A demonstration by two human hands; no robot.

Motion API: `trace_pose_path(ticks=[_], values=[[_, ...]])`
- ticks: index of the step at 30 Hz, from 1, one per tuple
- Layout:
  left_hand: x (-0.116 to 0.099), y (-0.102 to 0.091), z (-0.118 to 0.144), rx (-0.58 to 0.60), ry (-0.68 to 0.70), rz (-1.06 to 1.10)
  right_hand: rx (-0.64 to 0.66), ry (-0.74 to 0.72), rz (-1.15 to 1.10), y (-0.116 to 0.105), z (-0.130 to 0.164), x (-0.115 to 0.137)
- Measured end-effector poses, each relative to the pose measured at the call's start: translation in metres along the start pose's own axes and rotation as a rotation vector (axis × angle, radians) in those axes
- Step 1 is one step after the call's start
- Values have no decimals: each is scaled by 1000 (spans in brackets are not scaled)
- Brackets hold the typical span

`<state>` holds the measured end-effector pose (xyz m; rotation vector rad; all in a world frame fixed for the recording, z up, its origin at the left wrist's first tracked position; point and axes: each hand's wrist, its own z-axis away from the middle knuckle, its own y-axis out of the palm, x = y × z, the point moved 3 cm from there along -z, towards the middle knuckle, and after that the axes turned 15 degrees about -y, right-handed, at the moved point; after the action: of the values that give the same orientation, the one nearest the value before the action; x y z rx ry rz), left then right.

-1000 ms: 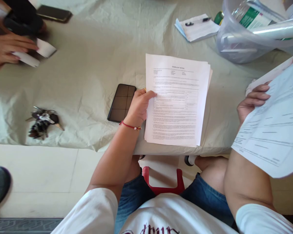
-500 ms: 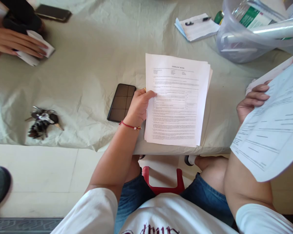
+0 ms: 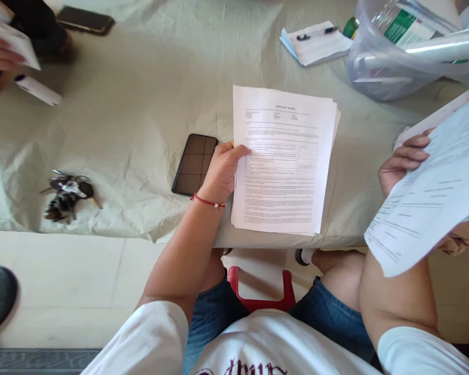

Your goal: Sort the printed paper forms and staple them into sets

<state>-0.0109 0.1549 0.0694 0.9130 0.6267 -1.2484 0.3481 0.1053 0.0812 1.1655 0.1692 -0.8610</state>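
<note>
Partly off-frame, right hand's lifted sheet (image 3: 430,203).

left hand (image 3: 222,169) flat, right hand (image 3: 402,161) gripping

Soft, even daylight fills the scene, brighter toward the far right, where the clear plastic bag (image 3: 394,57) shows pale glare. Shadows are faint and short beside the paper stack (image 3: 283,161) and the keys (image 3: 66,195). The lifted sheet (image 3: 426,203) is motion-blurred. Edges bend slightly with wide-angle distortion.
</note>
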Motion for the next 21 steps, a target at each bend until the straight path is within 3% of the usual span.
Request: trace_pose_path(ticks=[3,4,12,17,21], values=[[-1,1,1,3,0,5,338,-122,580,5,-2,3],[-1,1,1,4,-2,10,386,-153,660,6,-2,5],[0,1,0,2,4,33,401,-202,703,6,0,3],[0,1,0,13,-2,24,322,-178,739,5,2,5],[0,1,0,19,1,39,414,-158,734,5,-8,13]])
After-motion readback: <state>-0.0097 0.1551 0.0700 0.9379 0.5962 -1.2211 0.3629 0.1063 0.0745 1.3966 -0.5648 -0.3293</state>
